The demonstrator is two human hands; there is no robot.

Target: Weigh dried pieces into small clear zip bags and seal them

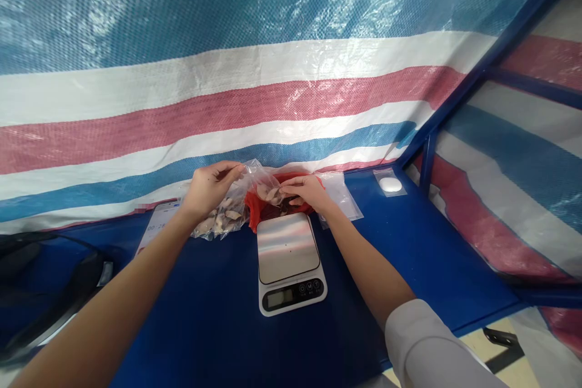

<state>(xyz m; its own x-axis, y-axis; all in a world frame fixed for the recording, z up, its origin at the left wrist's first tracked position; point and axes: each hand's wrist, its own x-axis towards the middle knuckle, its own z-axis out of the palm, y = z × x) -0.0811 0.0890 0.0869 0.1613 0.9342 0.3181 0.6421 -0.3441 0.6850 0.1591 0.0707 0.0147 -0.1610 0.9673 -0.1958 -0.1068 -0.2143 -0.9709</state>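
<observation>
My left hand (pixel 211 185) pinches the upper edge of a clear plastic bag (pixel 253 171) between thumb and fingers. Pale, dried-looking slices (pixel 269 194) show at the bag's right side. My right hand (pixel 309 191) is closed beside those slices, over a red mesh-like bag (pixel 253 209). Whether its fingertips grip a slice or the plastic cannot be made out. Dark and pale pieces show inside the red bag. Below my left hand lies a clear bag of pale slices (pixel 225 218). A kitchen scale (pixel 288 248) stands in front of the red bag, with nothing on its plate.
A phone (pixel 157 224) showing digits lies left of the bags. Flat clear bags (pixel 343 194) lie to the right, and a small bag holds a white round item (pixel 390 185). A black strap (pixel 77 279) is at far left. Striped sheeting (pixel 227 97) rises behind the blue table (pixel 209 309).
</observation>
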